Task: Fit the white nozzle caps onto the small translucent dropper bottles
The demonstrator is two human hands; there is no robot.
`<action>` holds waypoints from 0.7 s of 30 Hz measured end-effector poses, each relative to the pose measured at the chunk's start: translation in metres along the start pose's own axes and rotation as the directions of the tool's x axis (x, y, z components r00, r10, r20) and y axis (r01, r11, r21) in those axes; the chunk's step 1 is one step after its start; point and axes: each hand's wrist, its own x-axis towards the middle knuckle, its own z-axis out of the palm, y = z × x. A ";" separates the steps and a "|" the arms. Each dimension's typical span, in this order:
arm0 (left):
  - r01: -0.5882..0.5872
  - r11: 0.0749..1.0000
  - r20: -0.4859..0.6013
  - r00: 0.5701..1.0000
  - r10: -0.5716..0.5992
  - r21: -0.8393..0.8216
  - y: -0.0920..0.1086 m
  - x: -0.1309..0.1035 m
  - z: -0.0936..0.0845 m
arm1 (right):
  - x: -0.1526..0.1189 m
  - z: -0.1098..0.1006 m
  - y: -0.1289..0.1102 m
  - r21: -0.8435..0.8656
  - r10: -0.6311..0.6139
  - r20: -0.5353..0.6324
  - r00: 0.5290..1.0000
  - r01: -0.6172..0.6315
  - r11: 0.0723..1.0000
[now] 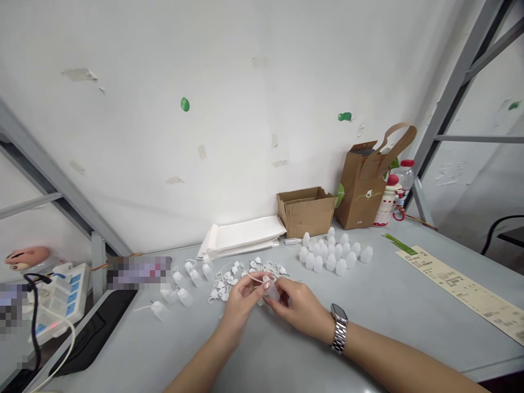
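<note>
A small translucent bottle (272, 289) is over the near-middle of the grey table (327, 327), between the left hand (245, 297), whose thumb and fingers pinch its white top and thin loop, and the right hand (295, 302), whose curled fingers grip its side below a wrist with a metal-band watch (339, 328). Just beyond the hands lies a pile of white caps (224, 284), with several capped bottles (195, 277) to its left and a cluster of upright bottles (331, 252) to its right. Farther back, white envelopes (245, 234), an open cardboard box (309, 214) and a brown paper bag (360, 191) are near the wall.
</note>
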 end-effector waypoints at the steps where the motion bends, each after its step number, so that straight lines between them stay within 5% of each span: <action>1: 0.005 1.000 0.024 1.000 -0.006 0.002 0.001 0.000 0.000 | 0.000 0.000 0.000 -0.001 -0.006 0.005 1.000 0.006 1.000; 6: 0.007 1.000 0.124 0.992 -0.008 0.014 0.002 -0.002 0.001 | -0.001 0.003 0.002 0.025 -0.048 0.038 0.998 0.047 0.999; 21: 0.033 0.999 0.097 0.995 -0.037 0.041 0.002 -0.002 0.001 | -0.001 0.004 0.001 -0.002 -0.029 0.053 0.998 0.030 1.000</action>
